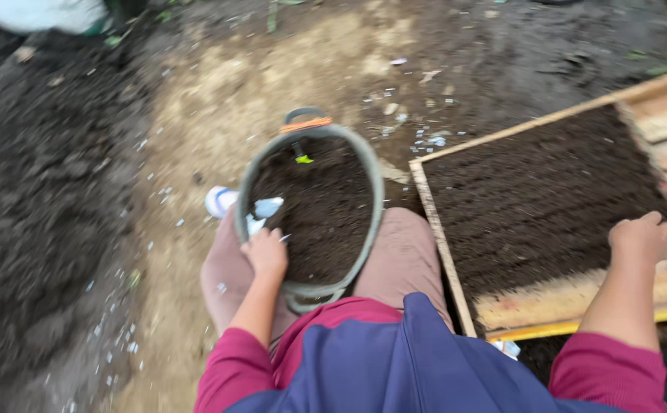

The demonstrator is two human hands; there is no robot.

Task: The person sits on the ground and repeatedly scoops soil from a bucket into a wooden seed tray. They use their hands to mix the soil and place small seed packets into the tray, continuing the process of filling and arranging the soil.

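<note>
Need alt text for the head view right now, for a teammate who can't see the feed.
Seen from above, a seated person's left hand rests on the rim of a grey bucket of dark soil held between the knees, while the right hand lies on soil in a wooden-framed tray beside it. Bare earth strewn with small pale scraps surrounds them.

Pale sandy ground [219, 99] lies between dark soil [35, 214] patches, strewn with small white scraps [425, 138]; a white sack [39, 14] sits top left.
</note>
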